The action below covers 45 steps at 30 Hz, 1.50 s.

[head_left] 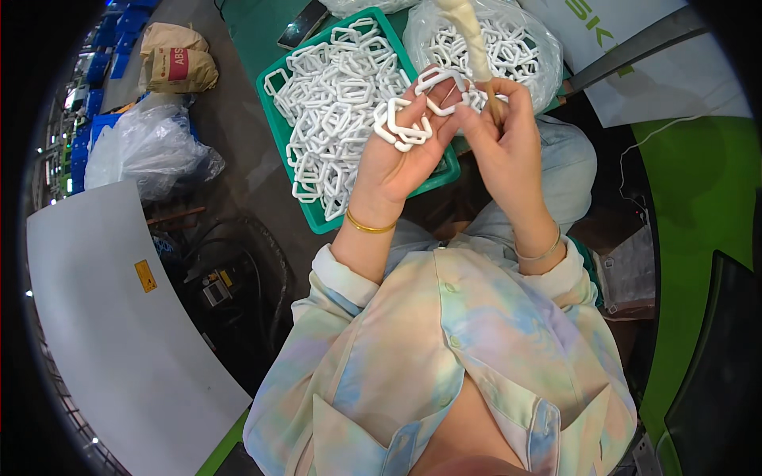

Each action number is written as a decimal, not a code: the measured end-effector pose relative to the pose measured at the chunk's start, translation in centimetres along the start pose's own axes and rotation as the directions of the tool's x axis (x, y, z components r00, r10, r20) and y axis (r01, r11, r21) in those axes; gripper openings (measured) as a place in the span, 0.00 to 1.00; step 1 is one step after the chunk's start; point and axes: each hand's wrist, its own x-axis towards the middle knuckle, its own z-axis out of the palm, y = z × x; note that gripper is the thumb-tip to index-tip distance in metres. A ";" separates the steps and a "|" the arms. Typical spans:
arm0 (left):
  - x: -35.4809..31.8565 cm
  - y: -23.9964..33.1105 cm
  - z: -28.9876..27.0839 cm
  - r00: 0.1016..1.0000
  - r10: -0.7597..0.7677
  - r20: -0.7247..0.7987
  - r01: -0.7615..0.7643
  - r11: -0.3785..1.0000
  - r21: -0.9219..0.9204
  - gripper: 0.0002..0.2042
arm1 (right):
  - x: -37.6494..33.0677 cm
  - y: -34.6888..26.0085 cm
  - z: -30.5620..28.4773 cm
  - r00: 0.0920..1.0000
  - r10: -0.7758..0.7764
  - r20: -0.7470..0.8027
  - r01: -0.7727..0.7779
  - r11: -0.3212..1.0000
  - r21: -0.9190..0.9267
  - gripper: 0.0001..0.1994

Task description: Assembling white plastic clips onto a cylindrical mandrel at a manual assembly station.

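Note:
My left hand [394,163] is raised palm-up over my lap and holds a small stack of white plastic rings [401,125] in its palm and fingers. My right hand [498,131] pinches one white ring [441,82] at the fingertips, right beside the left hand's fingers, and also touches a thin stick or cord [493,105] that hangs from a pale twisted bag neck [468,28]. Both hands hover over the near right corner of a green tray [274,115] heaped with the same white rings.
A clear plastic bag [508,40] full of white rings sits behind the hands. Left of the tray are a crumpled clear bag [147,151], a brown paper sack [171,63] and blue crates [95,71]. A grey curved panel [111,317] lies at lower left.

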 end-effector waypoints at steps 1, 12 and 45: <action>0.0 0.2 -0.5 1.000 -0.007 -0.026 0.007 1.000 0.027 0.21 | -0.5 -0.4 0.2 0.997 -0.022 0.080 0.027 0.998 -0.062 0.15; -0.1 0.4 0.5 0.997 0.050 -0.058 -0.053 0.997 -0.056 0.21 | 0.2 -0.5 -0.9 0.996 -0.056 -0.062 0.040 0.972 -0.234 0.07; 5.0 14.1 10.9 0.976 0.066 0.207 -0.060 -0.834 0.548 0.33 | -2.3 4.3 -13.3 0.972 0.068 -0.225 -0.124 0.960 -0.249 0.14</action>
